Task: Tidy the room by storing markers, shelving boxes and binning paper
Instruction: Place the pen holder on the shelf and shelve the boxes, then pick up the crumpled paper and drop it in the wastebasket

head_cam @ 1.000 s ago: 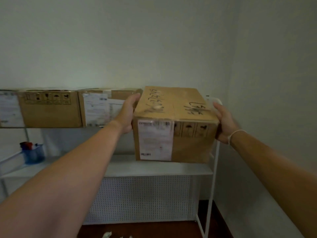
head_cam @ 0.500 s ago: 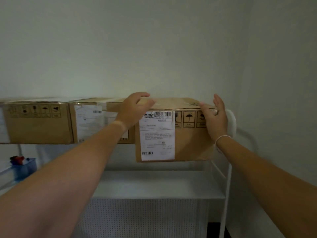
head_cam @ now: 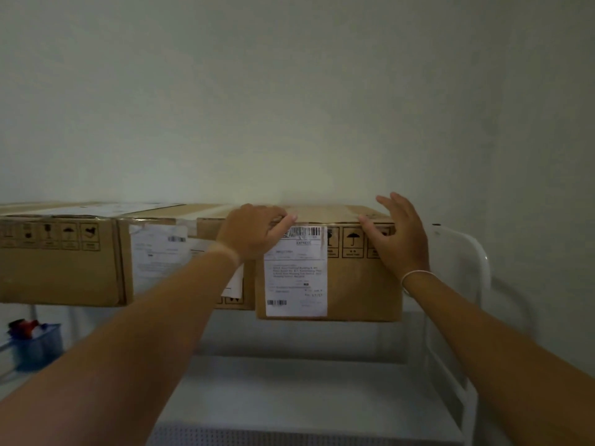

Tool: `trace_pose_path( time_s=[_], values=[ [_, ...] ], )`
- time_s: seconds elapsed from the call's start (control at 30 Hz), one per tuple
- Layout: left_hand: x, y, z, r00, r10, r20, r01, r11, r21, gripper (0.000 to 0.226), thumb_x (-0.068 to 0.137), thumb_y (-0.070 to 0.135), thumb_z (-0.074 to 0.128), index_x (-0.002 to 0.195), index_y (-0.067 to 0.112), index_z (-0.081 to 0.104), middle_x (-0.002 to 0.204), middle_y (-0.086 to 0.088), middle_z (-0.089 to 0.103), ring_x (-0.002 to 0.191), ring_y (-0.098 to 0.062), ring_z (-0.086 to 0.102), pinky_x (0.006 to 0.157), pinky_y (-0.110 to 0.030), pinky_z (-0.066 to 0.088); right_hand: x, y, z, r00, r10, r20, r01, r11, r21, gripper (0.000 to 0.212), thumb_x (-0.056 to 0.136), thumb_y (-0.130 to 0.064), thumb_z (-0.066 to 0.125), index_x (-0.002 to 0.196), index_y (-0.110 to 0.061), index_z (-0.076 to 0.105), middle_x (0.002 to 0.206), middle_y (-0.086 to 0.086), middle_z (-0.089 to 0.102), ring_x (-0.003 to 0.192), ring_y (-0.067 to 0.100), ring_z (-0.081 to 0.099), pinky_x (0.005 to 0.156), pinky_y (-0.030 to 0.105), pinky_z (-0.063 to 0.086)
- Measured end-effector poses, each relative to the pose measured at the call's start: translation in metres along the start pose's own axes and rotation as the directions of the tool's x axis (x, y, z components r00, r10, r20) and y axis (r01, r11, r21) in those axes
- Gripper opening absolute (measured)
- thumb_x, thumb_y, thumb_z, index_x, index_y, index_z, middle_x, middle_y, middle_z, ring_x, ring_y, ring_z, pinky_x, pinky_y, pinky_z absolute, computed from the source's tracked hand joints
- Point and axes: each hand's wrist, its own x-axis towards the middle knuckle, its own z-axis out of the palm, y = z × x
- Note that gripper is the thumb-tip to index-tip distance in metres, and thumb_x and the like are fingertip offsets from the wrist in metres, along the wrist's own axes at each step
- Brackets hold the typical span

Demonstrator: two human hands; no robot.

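Note:
A brown cardboard box (head_cam: 357, 284) with a white shipping label sits on the top level of the white shelf, at the right end of the row. My left hand (head_cam: 254, 235) is curled against its upper front edge, above the label. My right hand (head_cam: 397, 236) lies flat on the box's front right corner, fingers spread and reaching over the top. A blue mesh basket (head_cam: 40, 346) holding red and dark markers (head_cam: 22, 325) stands on the lower shelf at the far left.
Two more cardboard boxes, one (head_cam: 58, 268) at far left and one (head_cam: 161, 255) in the middle, fill the top level left of mine. The shelf's white curved end rail (head_cam: 470, 252) rises just right of the box. The lower shelf board (head_cam: 289, 397) lies below. A wall stands close on the right.
The box went from being held in the air, tilted, to resting level on the top shelf. My hands moved from its sides to its front upper edge, and my right hand opened.

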Motion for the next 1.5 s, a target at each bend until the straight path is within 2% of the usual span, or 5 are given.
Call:
trace_pose_path(
  time_s=[0.23, 0.73, 0.93, 1.07, 1.5],
  values=[
    [0.013, -0.015, 0.026, 0.994, -0.013, -0.106, 0.040, 0.965, 0.259, 0.073, 0.086, 0.062, 0.011, 0.086, 0.019, 0.070, 0.059, -0.001, 0.066, 0.050, -0.018, 0.059, 0.043, -0.021, 0.034, 0.014, 0.017, 0.024, 0.999, -0.018, -0.047, 0.019, 1.000, 0.017, 0.063, 0.078, -0.058, 0.045, 0.121, -0.015, 0.060, 0.133, 0.008, 0.055, 0.125, 0.021, 0.049, 0.098, 0.026, 0.038],
    [0.007, -0.022, 0.030, 0.984, 0.050, -0.169, -0.006, 0.969, 0.249, 0.065, 0.090, 0.056, 0.019, 0.083, 0.013, 0.067, 0.057, 0.000, 0.058, 0.047, -0.019, 0.048, 0.051, -0.024, 0.023, 0.006, 0.009, 0.020, 0.998, 0.050, -0.046, -0.054, 0.994, -0.099, 0.060, 0.084, -0.057, 0.045, 0.125, -0.014, 0.053, 0.133, 0.007, 0.051, 0.122, 0.025, 0.048, 0.091, 0.031, 0.040],
    [-0.021, -0.032, 0.026, 0.977, 0.090, -0.193, -0.056, 0.983, 0.174, 0.049, 0.090, 0.041, 0.036, 0.112, 0.008, 0.064, 0.102, -0.011, 0.070, 0.093, -0.031, 0.063, 0.083, -0.038, 0.044, -0.022, -0.006, 0.022, 0.980, 0.195, -0.041, -0.199, 0.966, -0.166, 0.067, 0.089, -0.056, 0.045, 0.145, -0.024, 0.027, 0.156, 0.007, 0.019, 0.143, 0.027, 0.021, 0.111, 0.045, 0.027],
    [-0.052, -0.042, 0.017, 0.981, 0.092, -0.172, -0.069, 0.989, 0.133, 0.046, 0.091, 0.034, 0.041, 0.128, 0.010, 0.055, 0.131, -0.015, 0.057, 0.121, -0.034, 0.052, 0.106, -0.045, 0.035, -0.054, -0.021, 0.023, 0.967, 0.242, -0.074, -0.251, 0.957, -0.149, 0.074, 0.087, -0.054, 0.049, 0.148, -0.023, 0.019, 0.158, 0.007, 0.014, 0.144, 0.025, 0.018, 0.115, 0.043, 0.023],
    [-0.230, -0.071, 0.009, 0.986, 0.008, 0.164, 0.008, 0.995, -0.098, 0.048, 0.090, 0.032, 0.043, 0.132, 0.010, 0.052, 0.138, -0.016, 0.051, 0.124, -0.035, 0.048, 0.101, -0.042, 0.040, -0.234, -0.076, 0.073, 0.906, 0.392, 0.160, -0.364, 0.914, -0.178, 0.070, 0.086, -0.051, 0.055, 0.141, -0.014, 0.033, 0.149, 0.013, 0.031, 0.136, 0.029, 0.032, 0.110, 0.045, 0.033]
  ],
)
